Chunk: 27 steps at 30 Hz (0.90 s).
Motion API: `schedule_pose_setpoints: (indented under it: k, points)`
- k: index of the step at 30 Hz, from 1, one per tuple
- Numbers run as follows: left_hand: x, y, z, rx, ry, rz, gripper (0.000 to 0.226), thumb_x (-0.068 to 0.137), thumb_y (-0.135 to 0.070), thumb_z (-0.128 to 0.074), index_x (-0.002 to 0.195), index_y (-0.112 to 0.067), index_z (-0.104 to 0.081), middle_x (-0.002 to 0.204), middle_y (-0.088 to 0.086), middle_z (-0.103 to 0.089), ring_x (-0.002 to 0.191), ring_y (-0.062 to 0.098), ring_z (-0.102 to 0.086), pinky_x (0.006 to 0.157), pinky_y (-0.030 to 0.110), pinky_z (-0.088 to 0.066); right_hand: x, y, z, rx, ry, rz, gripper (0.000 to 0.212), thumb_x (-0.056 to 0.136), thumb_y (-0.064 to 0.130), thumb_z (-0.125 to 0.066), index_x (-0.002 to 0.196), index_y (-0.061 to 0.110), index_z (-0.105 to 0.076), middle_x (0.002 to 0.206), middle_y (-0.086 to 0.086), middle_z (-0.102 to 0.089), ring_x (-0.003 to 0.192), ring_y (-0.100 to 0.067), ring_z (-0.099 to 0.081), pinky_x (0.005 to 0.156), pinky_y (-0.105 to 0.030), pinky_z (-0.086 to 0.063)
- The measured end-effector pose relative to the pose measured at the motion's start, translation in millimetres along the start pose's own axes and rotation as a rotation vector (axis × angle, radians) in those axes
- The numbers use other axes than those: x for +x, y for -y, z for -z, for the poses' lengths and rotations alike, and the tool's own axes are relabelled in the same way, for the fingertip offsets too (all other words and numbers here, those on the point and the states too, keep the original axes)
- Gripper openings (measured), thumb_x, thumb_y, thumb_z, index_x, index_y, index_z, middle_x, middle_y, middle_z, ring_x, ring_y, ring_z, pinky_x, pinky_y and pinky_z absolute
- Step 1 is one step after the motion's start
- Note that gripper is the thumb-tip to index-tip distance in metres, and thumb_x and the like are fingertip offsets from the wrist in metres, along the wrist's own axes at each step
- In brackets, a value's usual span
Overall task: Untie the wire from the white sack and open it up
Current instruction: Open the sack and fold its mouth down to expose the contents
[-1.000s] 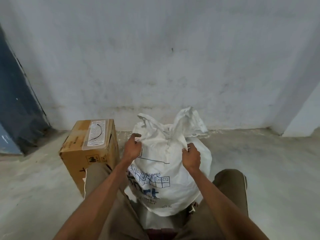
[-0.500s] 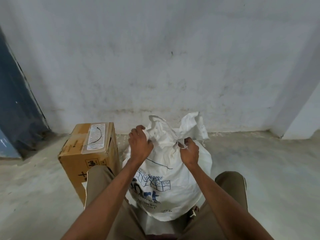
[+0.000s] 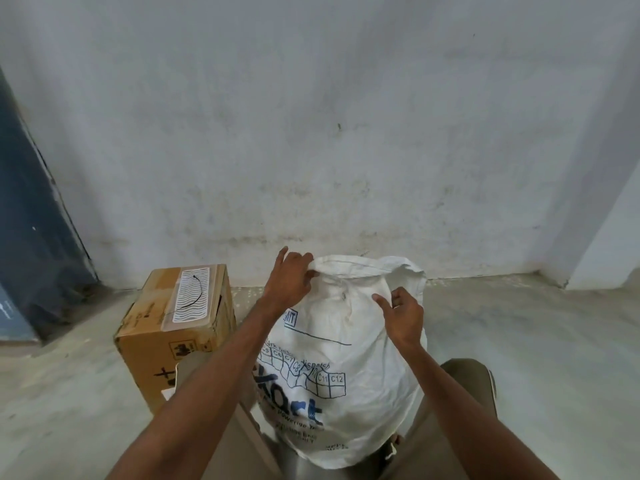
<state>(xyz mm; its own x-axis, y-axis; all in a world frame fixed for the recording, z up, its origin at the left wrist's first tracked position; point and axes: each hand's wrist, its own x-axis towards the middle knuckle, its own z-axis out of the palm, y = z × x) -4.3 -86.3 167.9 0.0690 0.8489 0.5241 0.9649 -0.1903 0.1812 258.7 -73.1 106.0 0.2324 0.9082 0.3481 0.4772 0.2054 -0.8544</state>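
two hands at the white sack [image 3: 349,358]: left hand [image 3: 290,282] pinched its open rim, right hand [image 3: 404,315] loose, grip holding nothing.

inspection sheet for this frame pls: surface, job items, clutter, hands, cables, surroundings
Surface: bare grey concrete floor, dusty along the wall.
Job's things: white sack stands upright between the person's knees, blue print on its front, mouth spread open at the top; no tie seen on its neck.
Clutter: cardboard box left of the sack, taped label on top.
Hands: left hand grips the sack's rim at its left side; right hand is at the sack's right side, fingers loosely spread, holding nothing visible.
Cables: thin black wire lies curved on the box's label.
Surroundings: stained pale wall behind; dark blue panel at far left.
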Motion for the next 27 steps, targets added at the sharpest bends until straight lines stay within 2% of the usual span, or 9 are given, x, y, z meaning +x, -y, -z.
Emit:
schedule_pose_setpoints:
  k: [2, 4, 8, 12, 15, 17, 20, 24, 27]
  points:
    - [-3, 9, 7, -0.04, 0.053, 0.067, 0.019, 0.093, -0.025, -0.064, 0.105, -0.009, -0.06, 0.085, 0.015, -0.069, 0.089, 0.037, -0.064, 0.087, 0.04, -0.041, -3, 2, 4, -0.038, -0.024, -0.01, 0.043, 0.082, 0.051, -0.077, 0.075, 0.016, -0.054, 0.064, 0.004, -0.059, 0.059, -0.014, -0.057, 0.061, -0.032, -0.045]
    - [-5, 12, 14, -0.091, 0.077, 0.104, 0.026, 0.093, -0.03, -0.067, 0.11, -0.012, -0.061, 0.087, 0.015, -0.071, 0.083, 0.037, -0.065, 0.066, 0.035, -0.039, -7, 9, 1, -0.08, -0.03, -0.025, 0.033, 0.084, 0.045, -0.077, 0.082, 0.019, -0.057, 0.074, 0.006, -0.063, 0.069, -0.016, -0.062, 0.064, -0.031, -0.049]
    - [-7, 4, 27, -0.216, 0.182, 0.024, 0.029, 0.087, -0.031, -0.066, 0.115, -0.023, -0.063, 0.092, 0.005, -0.074, 0.084, 0.029, -0.067, 0.072, 0.037, -0.05, -8, 27, -13, -0.031, -0.054, 0.001, 0.016, 0.094, 0.032, -0.068, 0.089, 0.018, -0.06, 0.088, 0.003, -0.061, 0.086, -0.022, -0.063, 0.075, -0.038, -0.052]
    - [-5, -17, 41, -0.239, 0.249, -0.076, 0.02, 0.086, -0.024, -0.068, 0.104, -0.016, -0.062, 0.09, 0.005, -0.064, 0.088, 0.019, -0.055, 0.068, 0.032, -0.034, -6, 59, -12, 0.213, 0.022, -0.122, 0.06, 0.103, 0.057, -0.035, 0.091, 0.009, -0.07, 0.085, 0.001, -0.068, 0.082, -0.015, -0.064, 0.075, -0.032, -0.046]
    - [1, -33, 53, -0.279, 0.335, -0.081, 0.014, 0.08, -0.021, -0.07, 0.09, -0.014, -0.062, 0.084, 0.0, -0.067, 0.078, 0.018, -0.058, 0.065, 0.031, -0.035, 7, 78, -8, 0.221, 0.129, -0.288, 0.06, 0.094, 0.061, -0.053, 0.076, 0.005, -0.063, 0.073, -0.004, -0.065, 0.071, -0.019, -0.061, 0.064, -0.033, -0.043]
    - [5, -39, 59, -0.308, 0.395, -0.07, 0.011, 0.076, -0.023, -0.069, 0.085, -0.021, -0.062, 0.081, -0.003, -0.069, 0.074, 0.018, -0.061, 0.065, 0.033, -0.042, 16, 84, -4, 0.249, 0.113, -0.338, 0.041, 0.089, 0.039, -0.069, 0.067, 0.008, -0.054, 0.068, -0.004, -0.057, 0.069, -0.022, -0.057, 0.061, -0.032, -0.041]
    - [11, -40, 71, -0.376, 0.391, -0.036, 0.021, 0.076, -0.021, -0.072, 0.084, -0.038, -0.063, 0.088, -0.012, -0.07, 0.086, 0.018, -0.066, 0.073, 0.033, -0.046, 28, 96, 10, 0.347, 0.049, -0.324, 0.025, 0.084, 0.021, -0.073, 0.07, 0.005, -0.062, 0.071, -0.003, -0.063, 0.071, -0.022, -0.06, 0.063, -0.03, -0.045]
    - [28, -41, 99, -0.388, 0.27, 0.024, 0.05, 0.08, -0.022, -0.076, 0.128, -0.017, -0.066, 0.13, 0.004, -0.068, 0.117, 0.025, -0.062, 0.101, 0.042, -0.049, 45, 130, 32, 0.397, -0.005, -0.233, 0.028, 0.079, 0.02, -0.076, 0.072, -0.005, -0.064, 0.074, -0.006, -0.068, 0.067, -0.021, -0.062, 0.067, -0.034, -0.052]
    - [41, -47, 124, -0.433, 0.248, -0.036, 0.031, 0.074, -0.018, -0.074, 0.105, -0.022, -0.072, 0.109, 0.001, -0.075, 0.098, 0.021, -0.068, 0.089, 0.045, -0.054, 55, 156, 40, 0.392, -0.024, -0.15, 0.032, 0.073, 0.019, -0.074, 0.073, -0.01, -0.062, 0.07, -0.009, -0.064, 0.062, -0.019, -0.058, 0.06, -0.032, -0.047]
